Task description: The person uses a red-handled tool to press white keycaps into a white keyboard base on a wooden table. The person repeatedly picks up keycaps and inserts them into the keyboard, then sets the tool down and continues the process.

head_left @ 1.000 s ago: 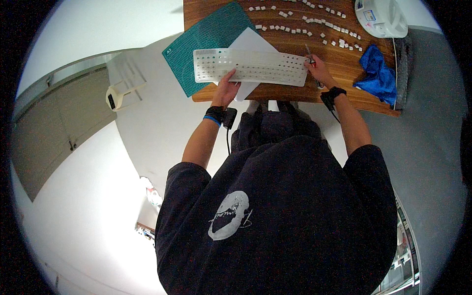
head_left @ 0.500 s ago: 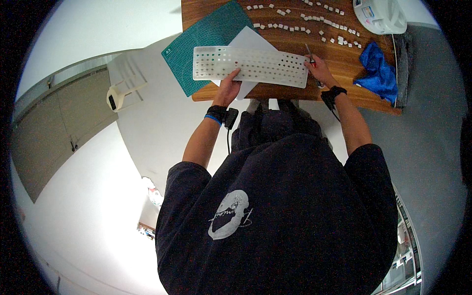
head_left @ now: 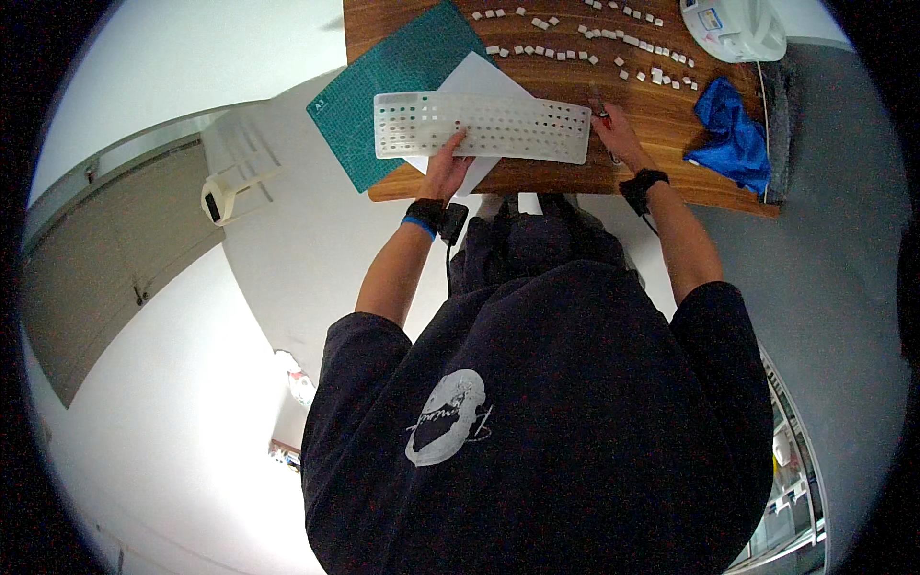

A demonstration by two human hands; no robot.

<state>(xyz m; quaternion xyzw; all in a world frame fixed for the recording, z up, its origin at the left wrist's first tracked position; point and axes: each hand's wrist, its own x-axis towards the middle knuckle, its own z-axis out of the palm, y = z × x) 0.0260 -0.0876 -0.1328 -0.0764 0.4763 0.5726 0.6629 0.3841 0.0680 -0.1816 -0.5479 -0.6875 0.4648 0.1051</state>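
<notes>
Over a wooden tabletop (head_left: 661,129), left fingers (head_left: 453,146) pinch a perforated panel (head_left: 508,125); right fingers (head_left: 616,122) clasp a blurred tool (head_left: 604,116).

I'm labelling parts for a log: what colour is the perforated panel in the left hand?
The perforated panel is white or off-white; it shows in the head view.
</notes>
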